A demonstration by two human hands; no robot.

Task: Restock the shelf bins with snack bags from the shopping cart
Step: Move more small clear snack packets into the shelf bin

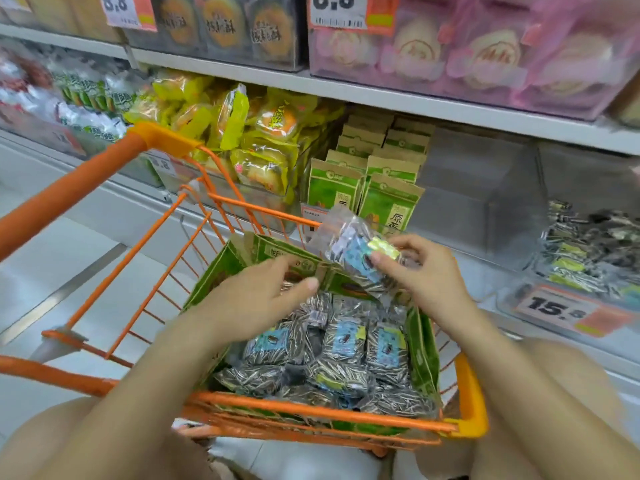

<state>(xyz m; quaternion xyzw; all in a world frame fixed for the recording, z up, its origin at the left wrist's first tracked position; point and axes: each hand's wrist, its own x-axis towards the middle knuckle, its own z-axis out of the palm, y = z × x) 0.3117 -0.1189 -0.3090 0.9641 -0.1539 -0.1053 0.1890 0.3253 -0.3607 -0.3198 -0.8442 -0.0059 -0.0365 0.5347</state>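
Two bare forearms reach up from the bottom of the frame over an orange cart (332, 412) at centre. Inside it lie many clear bags of striped sunflower seeds (329, 355), ringed by green packets standing against the walls. Right hand (424, 275), at centre right, pinches one seed bag (353, 252) between thumb and curled fingers, lifted just above the cart's far edge. Left hand (258, 292), centre, hovers over the load with fingers loosely bent and thumb out, holding nothing. Behind, green packets (360, 178) fill a shelf bin. At right, a clear bin (595, 252) holds more seed bags above a price tag (568, 310) reading 15.
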